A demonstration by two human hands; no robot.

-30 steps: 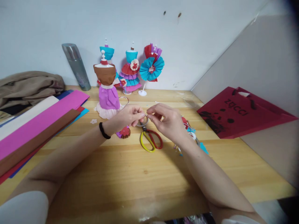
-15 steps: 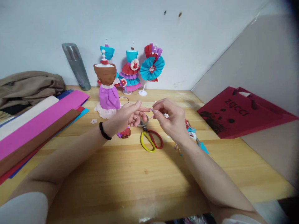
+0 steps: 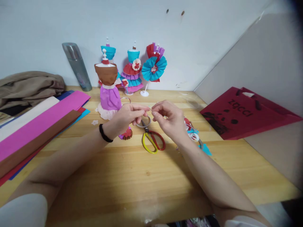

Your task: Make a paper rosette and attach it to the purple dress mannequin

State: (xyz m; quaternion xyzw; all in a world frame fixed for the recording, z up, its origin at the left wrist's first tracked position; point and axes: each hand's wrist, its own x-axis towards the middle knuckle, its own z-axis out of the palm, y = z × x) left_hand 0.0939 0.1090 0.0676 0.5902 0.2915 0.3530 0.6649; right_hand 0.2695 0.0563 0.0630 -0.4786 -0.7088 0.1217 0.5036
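Note:
My left hand (image 3: 131, 116) has its thumb and fingers pressed together. Facing it, my right hand (image 3: 169, 119) pinches with thumb and forefinger. Between the fingertips is a small pale thing, too tiny to name. Below them lie scissors (image 3: 156, 142) with one yellow and one red handle, and a grey ring (image 3: 149, 122) partly covered by my left fingers. A small pleated paper rosette (image 3: 126, 135) in brown, red and purple lies under my left hand. Left of that hand stands a dress form (image 3: 110, 97) with a brown top, purple skirt and pale ruffled hem.
More dress forms in coloured paper stand along the wall, one bearing a blue paper flower (image 3: 153, 69). A white flower cutout (image 3: 94, 122), paper sheets (image 3: 47, 126), a cloth (image 3: 30, 88) and a bottle (image 3: 78, 67) are left. Paper scraps (image 3: 205, 148) and a red bag (image 3: 246, 115) are right.
The left forefinger was stretched out with a thin pinkish strip at its tip; now the left thumb and fingers have closed together. My right hand has shifted slightly left.

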